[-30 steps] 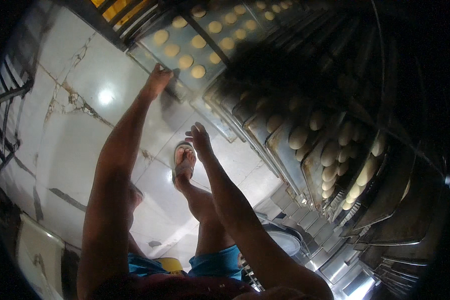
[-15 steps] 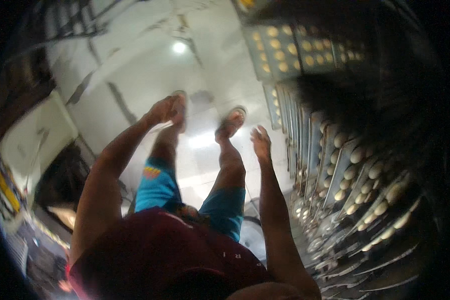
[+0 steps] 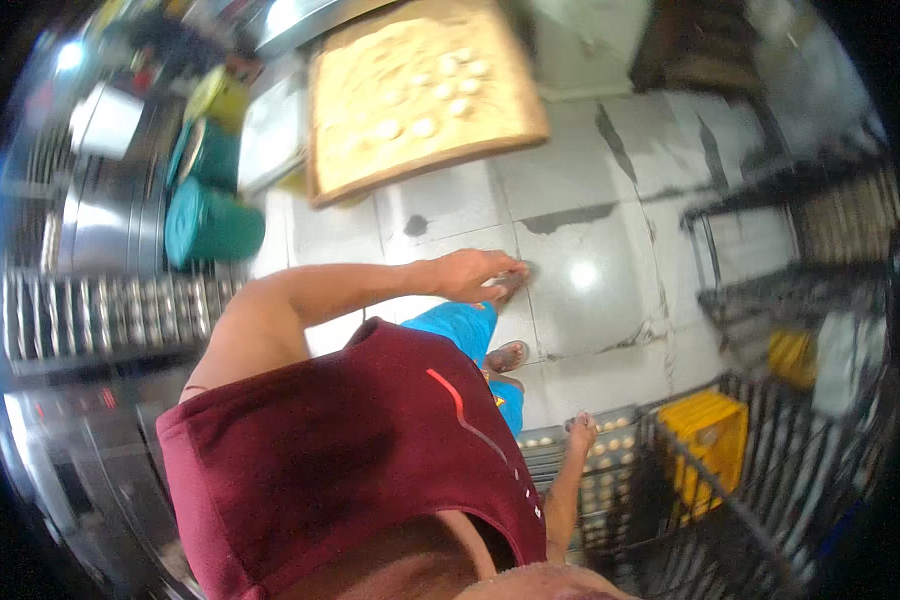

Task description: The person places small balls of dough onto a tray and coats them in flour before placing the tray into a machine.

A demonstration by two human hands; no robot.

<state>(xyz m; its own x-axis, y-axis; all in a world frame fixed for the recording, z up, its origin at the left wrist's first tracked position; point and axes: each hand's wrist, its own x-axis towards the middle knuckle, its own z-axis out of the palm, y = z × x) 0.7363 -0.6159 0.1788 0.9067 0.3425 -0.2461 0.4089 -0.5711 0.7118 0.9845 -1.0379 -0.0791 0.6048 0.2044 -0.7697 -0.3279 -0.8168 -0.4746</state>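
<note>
My left hand [image 3: 470,272] reaches forward across my body over the tiled floor, fingers loosely stretched and nothing in them. Down at my right side, my right hand [image 3: 582,432] is beside a tray [image 3: 615,418] with rows of pale round dough balls [image 3: 613,446]. Its fingers look curled at the tray's edge; whether they grip it is too small to tell. Ahead stands a wooden-edged worktop [image 3: 410,168], dusted with flour, with several round white dough pieces [image 3: 448,85] on it.
Green bins [image 3: 215,225] and a large steel pot [image 3: 110,225] stand at the left. A yellow crate [image 3: 705,445] sits in the dark metal racks [image 3: 770,480] at the right. White floor tiles [image 3: 590,300] with dark stains lie ahead; a dark rack [image 3: 740,215] stands far right.
My view has turned left; the worktop and green bins have come into it. The tray racks now lie low on the right. My left arm has swung across my body.
</note>
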